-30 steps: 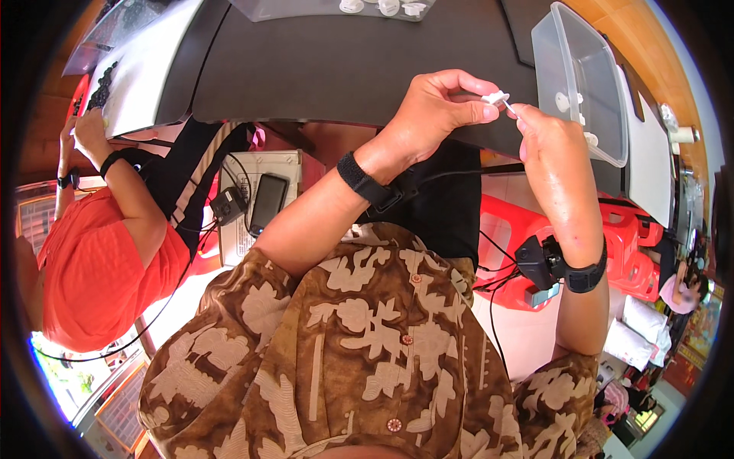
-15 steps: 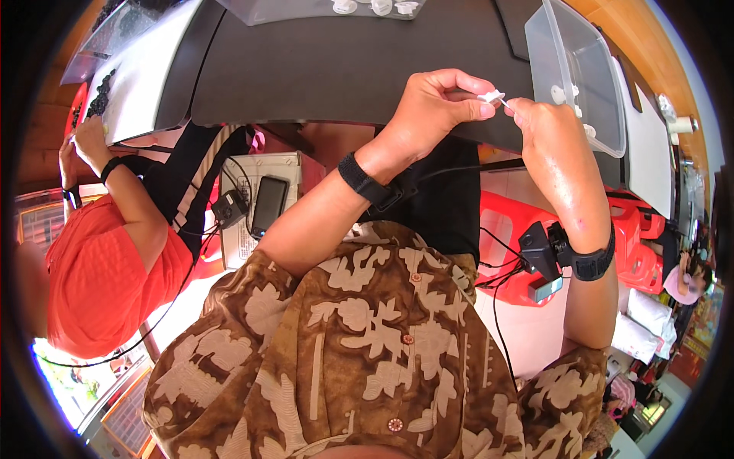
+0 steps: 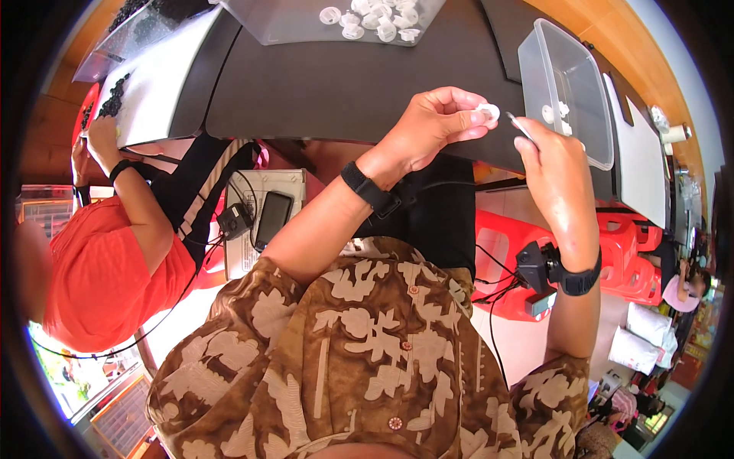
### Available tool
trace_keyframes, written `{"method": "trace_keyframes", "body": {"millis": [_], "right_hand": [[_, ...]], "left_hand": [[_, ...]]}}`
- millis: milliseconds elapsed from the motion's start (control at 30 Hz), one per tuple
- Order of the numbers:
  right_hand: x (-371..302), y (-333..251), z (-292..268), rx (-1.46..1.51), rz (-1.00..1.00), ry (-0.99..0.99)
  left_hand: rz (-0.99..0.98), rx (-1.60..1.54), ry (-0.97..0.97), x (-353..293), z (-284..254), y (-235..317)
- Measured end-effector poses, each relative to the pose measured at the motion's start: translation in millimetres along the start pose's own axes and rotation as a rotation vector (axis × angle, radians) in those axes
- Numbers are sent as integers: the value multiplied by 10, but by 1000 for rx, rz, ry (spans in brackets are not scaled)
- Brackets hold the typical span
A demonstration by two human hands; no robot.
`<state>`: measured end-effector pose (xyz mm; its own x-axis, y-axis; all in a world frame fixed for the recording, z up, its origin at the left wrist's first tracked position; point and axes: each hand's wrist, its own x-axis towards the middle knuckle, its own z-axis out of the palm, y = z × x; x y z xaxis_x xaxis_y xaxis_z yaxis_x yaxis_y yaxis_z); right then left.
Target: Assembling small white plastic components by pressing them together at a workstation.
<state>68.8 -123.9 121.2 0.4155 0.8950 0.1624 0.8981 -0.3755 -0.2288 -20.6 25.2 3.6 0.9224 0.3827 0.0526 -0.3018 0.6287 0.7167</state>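
Observation:
My left hand (image 3: pixel 430 126) pinches a small white round plastic part (image 3: pixel 492 113) between thumb and fingers, above the near edge of the dark table (image 3: pixel 329 88). Closed on a slim tool with a thin metal tip (image 3: pixel 511 117), my right hand (image 3: pixel 558 164) is just to the right. A small gap separates the tip from the white part. Most of the tool is hidden in my fingers, so its exact kind does not show. At the far side, a clear plastic bin (image 3: pixel 287 32) contains several similar white parts (image 3: pixel 378 17).
Right of my hand stands a second clear bin (image 3: pixel 592 92) with a few white parts. A person in a red top (image 3: pixel 107 268) handles black pieces (image 3: pixel 115 96) at a white surface on the left. Red stools (image 3: pixel 497 229) and a box (image 3: pixel 241 222) stand below.
My right hand has drawn back to the right, parting the tool from the white part. The part now turns its round face toward me. The view has shifted, showing more of the far bin.

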Motion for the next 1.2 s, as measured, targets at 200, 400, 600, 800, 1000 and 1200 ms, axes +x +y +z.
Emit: {"method": "trace_keyframes", "body": {"millis": [200, 400, 600, 800, 1000, 1200], "right_hand": [[-54, 189, 161, 504, 159, 142], [-33, 137, 186, 837, 218, 62], [-67, 164, 173, 870, 223, 64], [-81, 152, 270, 991, 226, 114], [-55, 127, 404, 1044, 266, 149], [3, 88, 514, 1103, 313, 202]], "left_hand": [[-45, -136, -79, -45, 97, 11], [-43, -141, -141, -74, 193, 58], [-31, -121, -153, -68, 251, 30], [-22, -106, -133, -93, 264, 30], [4, -47, -114, -109, 233, -3], [23, -41, -73, -98, 146, -13]]}}
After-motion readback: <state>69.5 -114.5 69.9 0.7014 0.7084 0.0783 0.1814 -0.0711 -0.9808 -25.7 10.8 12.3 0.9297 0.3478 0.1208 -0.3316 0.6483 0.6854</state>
